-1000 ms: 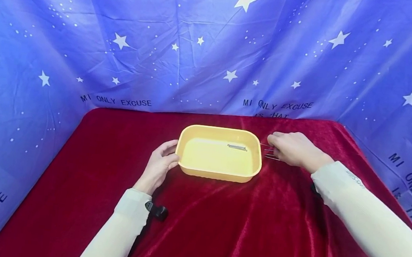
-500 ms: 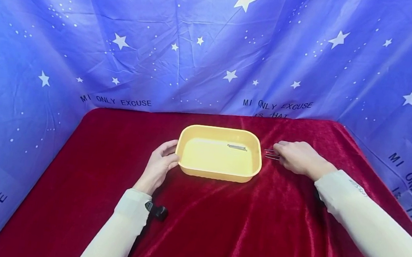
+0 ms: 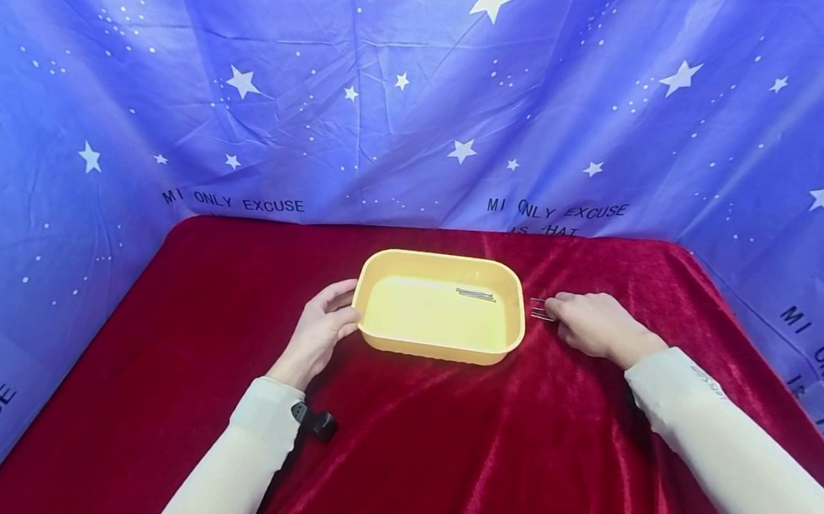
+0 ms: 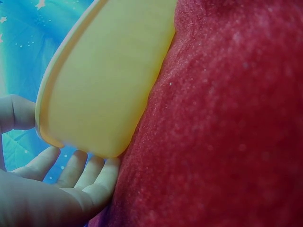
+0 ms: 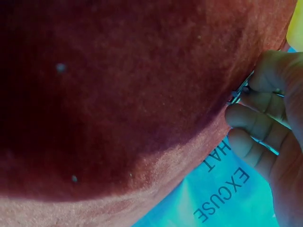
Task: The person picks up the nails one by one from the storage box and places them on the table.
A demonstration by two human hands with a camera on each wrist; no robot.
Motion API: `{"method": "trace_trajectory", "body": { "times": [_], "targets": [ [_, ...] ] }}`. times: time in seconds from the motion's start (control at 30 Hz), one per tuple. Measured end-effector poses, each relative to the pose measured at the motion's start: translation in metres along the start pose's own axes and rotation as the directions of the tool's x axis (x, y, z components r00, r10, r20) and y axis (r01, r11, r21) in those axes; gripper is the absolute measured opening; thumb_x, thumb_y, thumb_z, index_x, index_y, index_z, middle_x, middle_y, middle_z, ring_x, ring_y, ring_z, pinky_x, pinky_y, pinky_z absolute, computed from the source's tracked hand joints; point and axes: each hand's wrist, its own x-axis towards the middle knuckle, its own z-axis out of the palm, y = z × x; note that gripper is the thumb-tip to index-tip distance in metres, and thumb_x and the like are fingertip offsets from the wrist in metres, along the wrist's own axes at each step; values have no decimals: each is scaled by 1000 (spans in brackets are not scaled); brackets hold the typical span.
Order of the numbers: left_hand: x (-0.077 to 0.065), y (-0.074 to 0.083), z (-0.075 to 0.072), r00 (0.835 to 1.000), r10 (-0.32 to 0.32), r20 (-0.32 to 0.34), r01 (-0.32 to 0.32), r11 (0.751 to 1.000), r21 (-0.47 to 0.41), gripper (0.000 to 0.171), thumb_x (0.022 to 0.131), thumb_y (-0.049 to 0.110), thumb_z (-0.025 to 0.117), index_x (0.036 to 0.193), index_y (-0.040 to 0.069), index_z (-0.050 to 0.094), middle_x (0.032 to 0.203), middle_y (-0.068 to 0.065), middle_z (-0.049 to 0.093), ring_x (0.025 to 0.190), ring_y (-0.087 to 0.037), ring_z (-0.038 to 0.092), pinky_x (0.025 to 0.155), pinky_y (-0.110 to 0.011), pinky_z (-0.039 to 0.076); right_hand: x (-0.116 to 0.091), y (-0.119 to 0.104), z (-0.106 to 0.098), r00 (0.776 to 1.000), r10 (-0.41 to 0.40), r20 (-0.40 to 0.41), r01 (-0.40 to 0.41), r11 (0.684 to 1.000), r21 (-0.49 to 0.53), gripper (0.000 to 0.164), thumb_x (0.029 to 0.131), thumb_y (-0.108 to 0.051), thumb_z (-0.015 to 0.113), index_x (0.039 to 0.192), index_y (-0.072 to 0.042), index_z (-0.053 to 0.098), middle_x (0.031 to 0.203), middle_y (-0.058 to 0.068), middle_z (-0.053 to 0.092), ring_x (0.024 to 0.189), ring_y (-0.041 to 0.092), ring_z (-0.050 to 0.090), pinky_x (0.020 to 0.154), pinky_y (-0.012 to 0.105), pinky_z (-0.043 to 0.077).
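A shallow yellow tray (image 3: 440,350) stands on a red velvet cloth, with several nails (image 3: 476,295) lying inside near its far right side. My left hand (image 3: 322,319) touches the tray's left end. In the left wrist view its fingertips (image 4: 78,161) rest against the outer wall, with the thumb at the rim. Right of the tray, my right hand (image 3: 597,325) is low over the cloth, by several thin nails (image 3: 542,313). The right wrist view shows its thumb and forefinger pinching metal nails (image 5: 240,90). Another shiny metal piece (image 5: 266,145) shows between the curled fingers, which partly hide it.
Red velvet cloth (image 3: 391,456) covers the table, with folds running toward the front. A blue star-printed curtain (image 3: 396,121) hangs behind and along both sides. On the left wrist sits a black camera (image 3: 315,423).
My right hand has drawn slightly nearer to me, and the farthest nail beside the tray no longer shows on the cloth. The left hand and the tray have stayed put.
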Motion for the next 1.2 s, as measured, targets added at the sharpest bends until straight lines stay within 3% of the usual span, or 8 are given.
{"method": "trace_trajectory", "body": {
  "times": [1.2],
  "targets": [
    [0,1,-1,1000,-11,-4,11,1000,21,60,77,-10,55,136,3,48,132,-20,51,107,-31,54,77,-25,51,-2,-3,6,1000,-8,-12,8,1000,-11,19,70,-3,63,73,-18,52,69,-5,48,55,22,54,50,41,44]
  ]
}}
